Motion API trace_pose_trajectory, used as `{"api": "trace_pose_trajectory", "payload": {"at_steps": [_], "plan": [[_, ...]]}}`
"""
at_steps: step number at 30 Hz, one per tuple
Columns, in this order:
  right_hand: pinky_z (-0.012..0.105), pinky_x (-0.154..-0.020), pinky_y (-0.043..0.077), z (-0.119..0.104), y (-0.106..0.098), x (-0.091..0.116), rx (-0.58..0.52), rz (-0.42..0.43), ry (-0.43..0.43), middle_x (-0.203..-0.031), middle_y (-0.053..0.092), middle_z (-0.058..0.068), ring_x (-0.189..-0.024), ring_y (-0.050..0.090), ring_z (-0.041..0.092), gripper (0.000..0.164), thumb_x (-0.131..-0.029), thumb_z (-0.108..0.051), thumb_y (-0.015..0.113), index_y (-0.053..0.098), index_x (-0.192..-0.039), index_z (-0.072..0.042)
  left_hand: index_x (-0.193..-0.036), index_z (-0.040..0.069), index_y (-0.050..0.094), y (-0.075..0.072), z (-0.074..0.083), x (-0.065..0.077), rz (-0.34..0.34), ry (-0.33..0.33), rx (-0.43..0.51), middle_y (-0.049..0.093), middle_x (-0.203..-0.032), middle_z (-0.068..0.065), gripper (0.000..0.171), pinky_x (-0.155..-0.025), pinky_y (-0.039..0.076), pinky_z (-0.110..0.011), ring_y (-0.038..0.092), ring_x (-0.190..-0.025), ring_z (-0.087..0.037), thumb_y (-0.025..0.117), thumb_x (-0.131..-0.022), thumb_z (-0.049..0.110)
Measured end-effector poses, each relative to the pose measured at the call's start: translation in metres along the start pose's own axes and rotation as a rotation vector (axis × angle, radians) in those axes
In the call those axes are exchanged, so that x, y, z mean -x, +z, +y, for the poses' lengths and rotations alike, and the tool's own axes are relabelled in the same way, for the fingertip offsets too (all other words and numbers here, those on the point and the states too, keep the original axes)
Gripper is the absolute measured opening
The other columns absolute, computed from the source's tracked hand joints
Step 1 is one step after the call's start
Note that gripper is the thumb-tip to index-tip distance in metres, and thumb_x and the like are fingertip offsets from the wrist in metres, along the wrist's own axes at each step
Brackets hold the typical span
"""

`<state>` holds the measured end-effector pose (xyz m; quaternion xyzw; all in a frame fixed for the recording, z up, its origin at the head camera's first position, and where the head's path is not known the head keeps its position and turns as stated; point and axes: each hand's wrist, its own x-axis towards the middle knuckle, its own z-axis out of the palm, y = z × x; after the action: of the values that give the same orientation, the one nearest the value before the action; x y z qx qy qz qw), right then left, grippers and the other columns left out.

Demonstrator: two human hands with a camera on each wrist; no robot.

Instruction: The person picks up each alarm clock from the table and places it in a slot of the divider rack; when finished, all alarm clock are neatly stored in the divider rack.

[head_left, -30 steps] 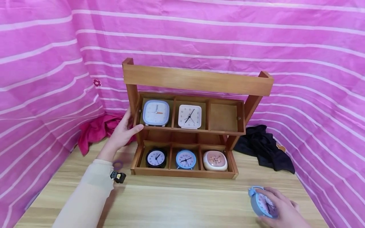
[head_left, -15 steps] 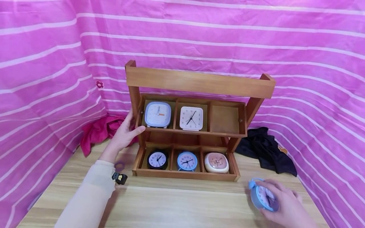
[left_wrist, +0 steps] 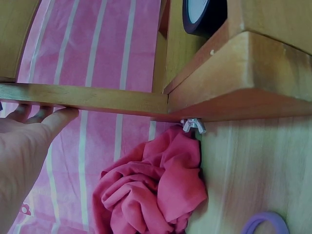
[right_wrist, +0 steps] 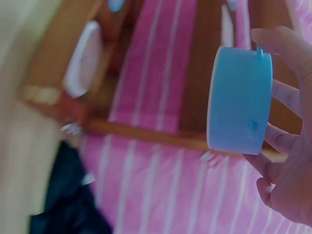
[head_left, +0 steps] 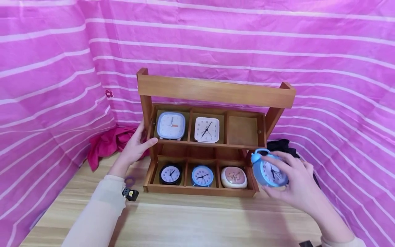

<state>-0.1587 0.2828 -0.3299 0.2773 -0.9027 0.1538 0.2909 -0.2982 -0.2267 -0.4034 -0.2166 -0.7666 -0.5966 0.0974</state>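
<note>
My right hand [head_left: 297, 176] holds a blue twin-bell alarm clock [head_left: 268, 169] in the air, just right of the wooden display rack [head_left: 216, 87]. In the right wrist view, the fingers and thumb curl around the rim of this blue clock [right_wrist: 241, 100]. My left hand [head_left: 135, 145] grips the rack's left side, thumb at the front of the upper tier and fingers behind the side post [left_wrist: 97, 97]. The upper tier bears a pale blue square clock [head_left: 171, 126] and a white square clock [head_left: 207, 130]; its right compartment [head_left: 243, 131] is bare.
The lower tier holds a black round clock [head_left: 170, 174], a blue round clock [head_left: 202, 176] and a pink-and-white clock [head_left: 234, 177]. A red cloth [head_left: 106, 144] lies left of the rack and a black cloth [head_left: 282, 146] right. A purple ring [left_wrist: 265, 222] lies on the wooden table [head_left: 172, 219].
My right hand has lifted the blue twin-bell clock from low over the table at the right, up and leftward to beside the rack. The left hand stays on the rack's side.
</note>
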Motion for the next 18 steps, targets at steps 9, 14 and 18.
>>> {"api": "trace_pose_trajectory", "payload": {"at_steps": [9, 14, 18], "plan": [[0.062, -0.084, 0.038, -0.009, 0.005, -0.062, -0.014, 0.038, 0.015, -0.139, 0.056, 0.021, -0.116, 0.053, 0.046, 0.081, -0.063, -0.028, 0.098, 0.068, -0.138, -0.022, -0.167, 0.042, 0.008, 0.000, 0.000, 0.001, 0.005, -0.007, 0.003, 0.021, -0.173, -0.008, 0.094, -0.121, 0.029, -0.060, 0.026, -0.156, -0.036, 0.067, -0.102, 0.011], [0.066, -0.089, 0.040, 0.000, 0.022, -0.089, -0.016, 0.035, 0.052, -0.139, 0.054, 0.020, -0.116, 0.051, 0.044, 0.078, -0.067, -0.032, 0.097, 0.067, -0.139, -0.021, -0.167, 0.042, 0.008, 0.000, -0.002, 0.000, 0.006, -0.006, 0.006, 0.021, -0.173, -0.008, 0.094, -0.121, 0.028, -0.060, 0.027, -0.156, -0.036, 0.067, -0.102, 0.010], [0.071, -0.096, 0.038, 0.005, 0.033, -0.104, -0.012, 0.026, 0.087, -0.139, 0.053, 0.021, -0.119, 0.050, 0.046, 0.077, -0.070, -0.036, 0.096, 0.066, -0.140, -0.022, -0.168, 0.041, 0.007, 0.000, -0.001, -0.001, 0.001, -0.008, 0.008, 0.019, -0.173, -0.007, 0.095, -0.122, 0.026, -0.060, 0.025, -0.156, -0.037, 0.068, -0.101, 0.010]]}}
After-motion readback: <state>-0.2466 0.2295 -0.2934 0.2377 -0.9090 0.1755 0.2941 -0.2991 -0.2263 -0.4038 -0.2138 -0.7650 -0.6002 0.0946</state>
